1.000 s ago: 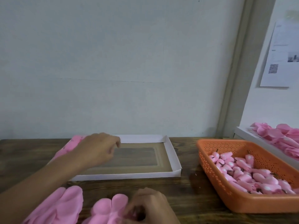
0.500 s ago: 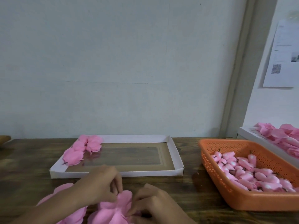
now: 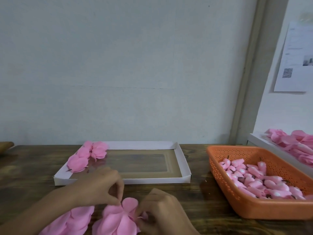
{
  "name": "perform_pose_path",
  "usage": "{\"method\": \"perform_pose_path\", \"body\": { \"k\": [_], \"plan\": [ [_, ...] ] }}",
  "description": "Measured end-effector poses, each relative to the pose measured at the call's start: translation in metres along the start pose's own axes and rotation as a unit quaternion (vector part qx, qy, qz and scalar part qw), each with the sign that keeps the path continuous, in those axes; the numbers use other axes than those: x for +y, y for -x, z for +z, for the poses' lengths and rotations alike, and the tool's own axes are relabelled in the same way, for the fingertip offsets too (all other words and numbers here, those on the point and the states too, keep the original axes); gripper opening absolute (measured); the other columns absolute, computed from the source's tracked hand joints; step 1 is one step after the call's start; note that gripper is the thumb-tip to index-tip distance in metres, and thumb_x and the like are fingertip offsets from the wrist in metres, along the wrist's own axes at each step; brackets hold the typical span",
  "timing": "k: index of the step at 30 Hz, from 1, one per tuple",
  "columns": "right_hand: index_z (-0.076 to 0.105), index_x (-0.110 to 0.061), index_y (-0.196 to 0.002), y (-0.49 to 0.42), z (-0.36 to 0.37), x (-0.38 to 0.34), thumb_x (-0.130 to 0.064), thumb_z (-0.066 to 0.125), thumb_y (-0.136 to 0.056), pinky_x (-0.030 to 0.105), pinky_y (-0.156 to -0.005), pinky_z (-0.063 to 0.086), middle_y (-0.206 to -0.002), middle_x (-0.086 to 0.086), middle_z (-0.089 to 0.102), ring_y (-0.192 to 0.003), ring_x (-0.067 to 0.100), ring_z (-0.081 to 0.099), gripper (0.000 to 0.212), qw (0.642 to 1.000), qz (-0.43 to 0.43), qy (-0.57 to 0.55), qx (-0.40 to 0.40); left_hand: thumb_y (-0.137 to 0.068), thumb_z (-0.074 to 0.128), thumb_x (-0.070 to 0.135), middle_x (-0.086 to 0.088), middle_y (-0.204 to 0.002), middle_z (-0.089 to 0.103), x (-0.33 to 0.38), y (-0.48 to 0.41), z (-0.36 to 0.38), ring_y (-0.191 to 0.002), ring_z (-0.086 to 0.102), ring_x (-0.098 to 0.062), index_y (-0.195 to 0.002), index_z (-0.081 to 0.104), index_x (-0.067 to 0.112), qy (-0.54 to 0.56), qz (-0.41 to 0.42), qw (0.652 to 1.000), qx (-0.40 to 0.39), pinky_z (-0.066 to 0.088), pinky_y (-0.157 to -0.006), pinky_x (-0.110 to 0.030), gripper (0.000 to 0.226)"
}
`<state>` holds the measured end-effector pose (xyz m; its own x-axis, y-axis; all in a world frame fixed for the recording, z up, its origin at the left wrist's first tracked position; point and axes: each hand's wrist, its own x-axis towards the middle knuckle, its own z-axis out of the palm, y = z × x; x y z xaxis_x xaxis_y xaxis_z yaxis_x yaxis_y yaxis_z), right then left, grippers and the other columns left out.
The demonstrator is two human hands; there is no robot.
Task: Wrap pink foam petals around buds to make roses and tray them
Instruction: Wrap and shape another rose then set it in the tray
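Down at lower centre — left hand (image 3: 101, 189) and right hand (image 3: 160, 209) fingers both pinching pink foam petals (image 3: 118, 217) — finished roses (image 3: 84, 156) in white tray (image 3: 183, 160).

1. A cluster of soft pink foam petals (image 3: 118, 217) lies at the near edge of the table, its lobes fanned flat.
2. A second heap of loose pink foam petals (image 3: 71, 223) sits just left of it.
3. A shallow white cardboard tray (image 3: 183, 165) holds three finished pink foam roses (image 3: 88, 156) in its far-left corner.
4. An orange perforated plastic basket (image 3: 237, 206) on the right is piled with pink foam buds (image 3: 259, 180) on dark stems.
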<state>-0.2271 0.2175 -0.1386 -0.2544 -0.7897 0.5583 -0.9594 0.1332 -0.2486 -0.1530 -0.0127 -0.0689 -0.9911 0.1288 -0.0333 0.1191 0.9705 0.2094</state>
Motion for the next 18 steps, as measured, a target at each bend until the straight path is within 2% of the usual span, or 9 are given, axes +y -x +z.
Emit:
{"method": "perform_pose_path", "body": {
  "k": [3,6,9,11,14,16,18],
  "plan": [
    [0.081,-0.029,-0.088,0.001,0.001,-0.003,-0.027,0.077,-0.083,0.028,-0.078,0.053,-0.089,-0.011,0.073,-0.089,0.009,0.058,0.007,0.994,0.063,-0.090,0.014,-0.081,0.073,0.032,0.021,-0.088,0.072,-0.001,0.001,0.001,-0.081,0.063,0.005,-0.087,0.076,0.031,0.013,0.006,1.000,-0.026,0.041,-0.064,-0.008,0.007],
    [0.081,-0.028,-0.090,0.001,0.004,-0.006,-0.025,0.075,-0.084,0.017,-0.078,0.050,-0.101,-0.012,0.068,-0.097,0.005,0.061,0.010,0.978,0.120,-0.164,0.049,-0.085,0.069,0.026,0.022,-0.093,0.071,-0.005,0.001,-0.002,-0.087,0.061,0.007,-0.087,0.073,0.031,0.050,0.009,0.998,-0.024,0.041,-0.071,-0.009,0.007],
    [0.082,-0.028,-0.086,0.001,0.009,-0.005,-0.004,0.075,-0.086,0.014,-0.073,0.047,-0.110,-0.006,0.060,-0.084,0.001,0.060,0.025,0.963,0.148,-0.199,0.106,-0.094,0.067,0.020,0.015,-0.087,0.072,-0.007,0.003,-0.006,-0.080,0.063,0.001,-0.085,0.068,0.033,0.185,0.001,0.982,-0.021,0.047,-0.076,-0.015,0.015],
    [0.081,-0.035,-0.082,-0.002,0.009,-0.005,-0.006,0.081,-0.087,0.021,-0.069,0.051,-0.110,-0.004,0.059,-0.081,0.005,0.064,0.030,0.943,0.171,-0.235,0.160,-0.099,0.065,0.018,0.004,-0.083,0.072,-0.006,0.001,-0.003,-0.080,0.066,-0.009,-0.086,0.066,0.026,0.322,-0.031,0.946,-0.006,0.052,-0.079,-0.024,0.015],
    [0.081,-0.039,-0.080,-0.006,0.008,-0.001,-0.003,0.083,-0.086,0.036,-0.073,0.060,-0.100,0.002,0.067,-0.086,0.016,0.072,0.036,0.901,0.203,-0.305,0.230,-0.096,0.071,0.019,-0.011,-0.084,0.069,0.003,-0.007,0.005,-0.080,0.066,-0.020,-0.092,0.067,0.015,0.515,-0.095,0.851,0.033,0.059,-0.077,-0.037,0.007],
    [0.081,-0.028,-0.081,-0.006,0.008,0.006,0.003,0.080,-0.086,0.043,-0.076,0.060,-0.093,0.006,0.075,-0.085,0.025,0.075,0.032,0.876,0.223,-0.337,0.265,-0.080,0.086,0.025,-0.014,-0.096,0.075,0.014,-0.015,0.010,-0.084,0.068,-0.025,-0.102,0.068,0.011,0.569,-0.130,0.810,0.059,0.057,-0.070,-0.037,0.031],
    [0.081,-0.021,-0.083,-0.004,0.008,0.010,0.003,0.078,-0.089,0.045,-0.077,0.059,-0.091,0.007,0.079,-0.086,0.028,0.077,0.025,0.854,0.243,-0.369,0.275,-0.062,0.095,0.022,-0.021,-0.108,0.078,0.030,-0.021,0.016,-0.091,0.073,-0.030,-0.114,0.066,0.008,0.590,-0.155,0.788,0.084,0.059,-0.076,-0.040,0.061]
  ]
}}
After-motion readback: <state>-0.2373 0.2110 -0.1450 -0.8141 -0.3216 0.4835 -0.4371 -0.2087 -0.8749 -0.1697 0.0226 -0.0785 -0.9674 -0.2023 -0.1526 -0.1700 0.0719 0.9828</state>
